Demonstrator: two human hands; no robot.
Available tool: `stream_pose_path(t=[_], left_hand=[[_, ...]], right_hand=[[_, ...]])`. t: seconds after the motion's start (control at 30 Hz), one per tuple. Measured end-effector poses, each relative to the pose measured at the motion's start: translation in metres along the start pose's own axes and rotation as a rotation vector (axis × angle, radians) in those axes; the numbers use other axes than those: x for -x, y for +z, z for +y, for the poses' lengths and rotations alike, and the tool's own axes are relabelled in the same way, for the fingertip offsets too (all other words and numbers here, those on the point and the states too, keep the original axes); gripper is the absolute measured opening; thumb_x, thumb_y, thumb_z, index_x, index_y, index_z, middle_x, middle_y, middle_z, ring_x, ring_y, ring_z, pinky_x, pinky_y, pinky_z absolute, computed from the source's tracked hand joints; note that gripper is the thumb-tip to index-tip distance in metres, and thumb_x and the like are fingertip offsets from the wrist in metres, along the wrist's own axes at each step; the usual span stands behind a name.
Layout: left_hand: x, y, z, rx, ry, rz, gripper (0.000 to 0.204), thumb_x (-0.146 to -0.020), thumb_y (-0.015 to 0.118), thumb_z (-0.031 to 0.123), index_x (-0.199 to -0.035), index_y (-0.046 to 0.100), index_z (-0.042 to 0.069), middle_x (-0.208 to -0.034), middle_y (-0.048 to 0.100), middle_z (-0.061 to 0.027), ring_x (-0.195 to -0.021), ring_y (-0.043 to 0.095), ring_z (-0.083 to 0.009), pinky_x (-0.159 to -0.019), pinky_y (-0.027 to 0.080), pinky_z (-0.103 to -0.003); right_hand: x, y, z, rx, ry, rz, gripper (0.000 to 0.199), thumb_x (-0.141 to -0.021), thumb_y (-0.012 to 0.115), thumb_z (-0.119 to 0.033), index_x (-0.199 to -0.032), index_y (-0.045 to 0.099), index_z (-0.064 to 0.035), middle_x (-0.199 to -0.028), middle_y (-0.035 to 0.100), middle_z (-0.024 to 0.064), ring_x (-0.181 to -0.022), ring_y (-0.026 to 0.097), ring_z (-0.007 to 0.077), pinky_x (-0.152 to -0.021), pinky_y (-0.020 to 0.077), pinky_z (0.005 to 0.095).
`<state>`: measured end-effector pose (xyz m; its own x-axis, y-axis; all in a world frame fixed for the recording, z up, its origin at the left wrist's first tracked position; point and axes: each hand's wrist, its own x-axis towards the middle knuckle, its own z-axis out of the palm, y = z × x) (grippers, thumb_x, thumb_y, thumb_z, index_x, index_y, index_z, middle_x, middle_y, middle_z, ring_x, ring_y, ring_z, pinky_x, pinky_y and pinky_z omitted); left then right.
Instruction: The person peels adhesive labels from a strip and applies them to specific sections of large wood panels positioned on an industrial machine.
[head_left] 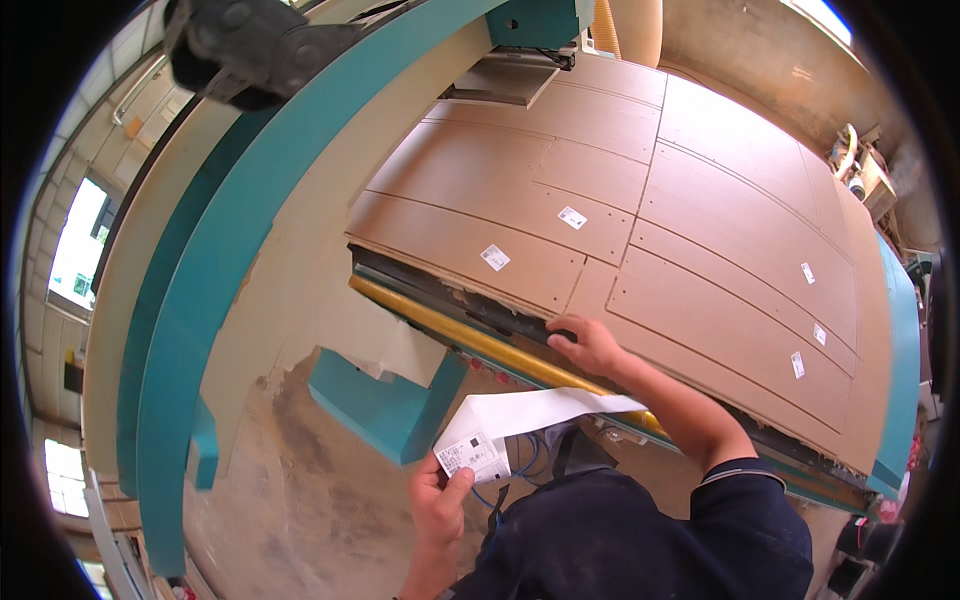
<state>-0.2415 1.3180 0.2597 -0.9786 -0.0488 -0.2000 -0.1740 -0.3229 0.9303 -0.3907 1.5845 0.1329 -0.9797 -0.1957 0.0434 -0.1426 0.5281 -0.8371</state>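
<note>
Between left fingers [459,484]; white label strip [512,414]

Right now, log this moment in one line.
left hand: holding white label strip | right hand: at edge of brown board, contact unclear | white labels: on board

White labels [572,217] on brown panels [715,235], printed label strip [505,416], none legible
</note>
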Motion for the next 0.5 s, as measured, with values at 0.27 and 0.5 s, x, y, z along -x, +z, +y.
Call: stream_pose_path(t=[0.27, 0.5], left_hand=[[0.099, -0.022, -0.017, 0.179, -0.038, -0.036, 0.039, -0.079, 0.054, -0.001, -0.117, 0.050, -0.004, -0.107, 0.060, -0.0097, -0.096, 0.058, -0.0169, -0.086, 0.044, -0.030], [0.145, -0.010, -0.006, 0.163, -0.001, -0.263, 0.033, -0.086, 0.052, 0.002, -0.118, 0.050, -0.002, -0.107, 0.060, -0.0082, -0.097, 0.057, -0.0138, -0.087, 0.044, -0.028]], right_hand=[[0.172, 0.033, -0.126, -0.650, -0.012, -0.335, 0.030, -0.085, 0.063, -0.020, -0.107, 0.059, 0.0009, -0.092, 0.062, 0.0080, -0.086, 0.056, 0.0123, -0.078, 0.0460, 0.0285], [0.242, 0.021, -0.201, -0.423, -0.222, -0.342, 0.013, -0.077, 0.067, -0.010, -0.084, 0.061, -0.0006, -0.071, 0.057, 0.0066, -0.065, 0.052, 0.0133, -0.060, 0.0415, 0.0271]])
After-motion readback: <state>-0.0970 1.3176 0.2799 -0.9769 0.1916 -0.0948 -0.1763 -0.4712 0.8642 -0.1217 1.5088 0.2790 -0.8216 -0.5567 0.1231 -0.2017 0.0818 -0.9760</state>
